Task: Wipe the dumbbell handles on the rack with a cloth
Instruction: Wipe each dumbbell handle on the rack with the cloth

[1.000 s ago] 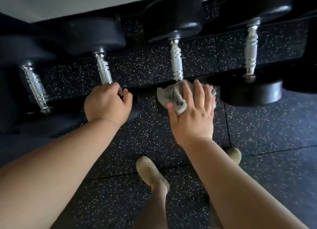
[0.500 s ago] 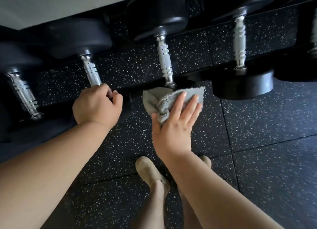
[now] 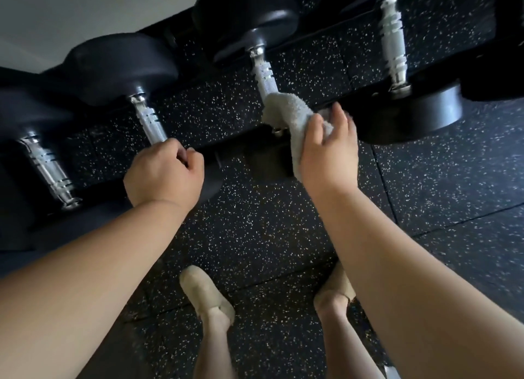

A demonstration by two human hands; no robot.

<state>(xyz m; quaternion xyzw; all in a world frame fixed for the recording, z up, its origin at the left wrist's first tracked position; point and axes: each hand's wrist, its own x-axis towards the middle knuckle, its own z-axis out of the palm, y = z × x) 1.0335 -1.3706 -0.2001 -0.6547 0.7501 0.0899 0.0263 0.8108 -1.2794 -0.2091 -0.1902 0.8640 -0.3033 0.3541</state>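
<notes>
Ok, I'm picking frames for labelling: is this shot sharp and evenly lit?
Head view: wide-angle bending slants the rack; deep shadow swallows the left side around the leftmost handle; bright sheen on the rightmost handle; cloth and right hand look slightly soft.

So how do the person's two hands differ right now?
The left hand is bare and curls round the near end of one dumbbell handle. The right hand holds a grey cloth against the next handle. The left hand is a tight fist, the right hand looser. Both are at neighbouring dumbbells.
</notes>
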